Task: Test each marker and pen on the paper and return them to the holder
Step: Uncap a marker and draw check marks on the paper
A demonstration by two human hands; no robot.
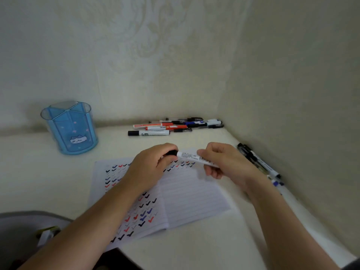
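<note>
- Two hands share one white marker [190, 155] above the paper [194, 195].
- Left hand [150, 164] fingers [167, 148] curl round its black cap [172, 152].
- Right hand [224, 162] fingers pinch the barrel.

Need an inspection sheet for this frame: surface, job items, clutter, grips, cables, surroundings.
Surface: white table, set into a wall corner.
Job's things: lined paper lies open, with black, blue and red ticks mostly on its left page; blue holder upright at back left, no pens seen inside; back pile of markers and pens against the far wall; side pens along the right wall; white marker held above the paper.
Clutter: grey object at lower left, unclear what.
Grips: left hand grips the marker's black cap end; right hand holds its barrel.
Cables: nothing seen.
Surroundings: pale patterned wallpaper.
</note>
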